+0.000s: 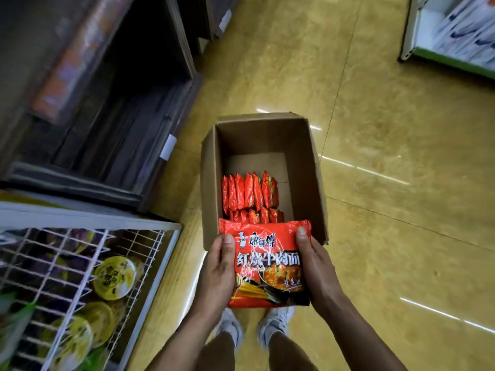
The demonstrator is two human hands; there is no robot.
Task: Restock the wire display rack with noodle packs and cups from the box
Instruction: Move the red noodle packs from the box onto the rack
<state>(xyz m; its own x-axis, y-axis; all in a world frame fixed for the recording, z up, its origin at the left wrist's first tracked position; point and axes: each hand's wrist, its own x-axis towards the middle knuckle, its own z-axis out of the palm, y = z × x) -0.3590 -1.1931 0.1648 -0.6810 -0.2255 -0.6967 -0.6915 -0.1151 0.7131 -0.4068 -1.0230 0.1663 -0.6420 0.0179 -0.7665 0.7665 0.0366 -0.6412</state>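
Currently left hand [217,271] and right hand [318,274] are both gripping one red noodle pack [266,263] above the open box [308,170].

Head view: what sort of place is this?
Probably a grocery shop aisle: a white wire display rack holds yellow-lidded noodle cups, an open brown cardboard box of red noodle packs sits on the glossy tan floor, with dark shelving alongside.

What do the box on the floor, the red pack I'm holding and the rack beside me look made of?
Box: matte brown corrugated cardboard, judging by its folded flaps and raw edges. Noodle pack: thin glossy printed plastic film, with shine and a crimped top seam. Wire rack: white-coated wire grid, probably metal.
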